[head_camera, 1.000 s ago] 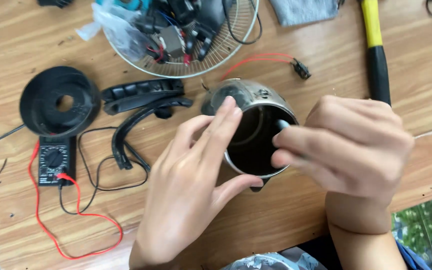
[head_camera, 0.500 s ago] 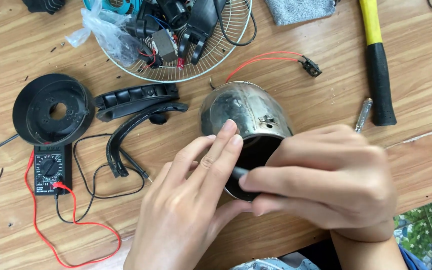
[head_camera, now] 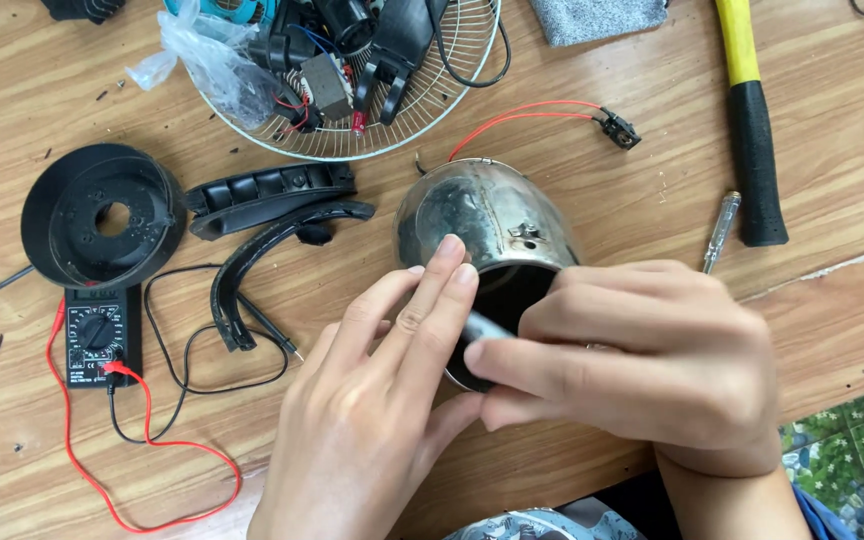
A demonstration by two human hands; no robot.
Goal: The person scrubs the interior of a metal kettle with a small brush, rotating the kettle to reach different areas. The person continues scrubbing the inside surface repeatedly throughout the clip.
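Obs 1: Hands first, nearest the camera. Left hand (head_camera: 372, 400) lies flat-fingered against the rim of the metal kettle body (head_camera: 482, 240), fingers together and extended, steadying it, not wrapped around. Right hand (head_camera: 642, 370) is curled narrow, pinching a thin grey tool (head_camera: 487, 328) whose tip goes into the kettle's dark mouth.

Obs 2: Where does the kettle sit?

Obs 1: On its side on the wooden table (head_camera: 852, 140), centre frame, mouth toward the person. What the tool tip touches inside I cannot tell. Judging by the grip, the step in hand is working at something within the shell; a further move would call for a firm brace from the left hand and a fine angle on the tool.

Obs 2: Containers beyond?

Obs 1: Wire fan guard (head_camera: 452, 90) at the top serves as a tray: black plastic parts, wiring, a clear plastic bag (head_camera: 202, 65). Left of the kettle, a curved black handle piece (head_camera: 252, 275) and a round black base (head_camera: 102, 215), which holds nothing. Below that, a multimeter (head_camera: 97, 335) with red and black leads. Right side: screwdriver (head_camera: 720, 232), and a hammer (head_camera: 752, 130).
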